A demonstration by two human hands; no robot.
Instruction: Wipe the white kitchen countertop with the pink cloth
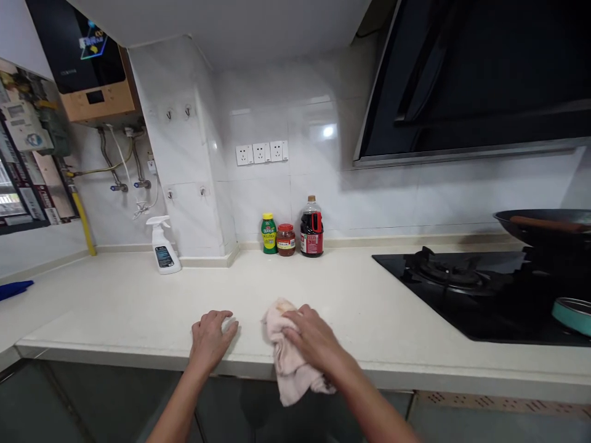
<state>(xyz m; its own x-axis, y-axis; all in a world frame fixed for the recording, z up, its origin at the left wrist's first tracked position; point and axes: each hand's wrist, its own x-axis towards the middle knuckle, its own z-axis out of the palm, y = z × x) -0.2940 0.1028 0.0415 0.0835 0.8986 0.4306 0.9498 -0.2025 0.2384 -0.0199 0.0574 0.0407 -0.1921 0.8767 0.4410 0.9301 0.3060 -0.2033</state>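
At the left edge of the frame lies a piece of blue fabric [16, 290]; left of centre, a white spray bottle [165, 249] stands by the wall pillar. Below, lower left of centre, the left hand [213, 335] is released, fingers loosely curved (whether they touch down, I cannot tell). Mid-frame, close together, stand a green bottle [268, 236] with a yellow cap, a red-lidded jar [285, 241] and, just right, a dark sauce bottle [312, 234]. In front of them, bottom centre, the pale pink cloth [287, 354] droops over the front edge, grasped by the right hand [314, 337]. At right, the gas hob [480, 323] bounds the space, with a wok [521, 229] and a teal pan [572, 317].

The off-white table [221, 283] spans the frame. Upper left hangs a water heater [92, 71]; upper centre, wall sockets [261, 152]; upper right, a black range hood [489, 86].
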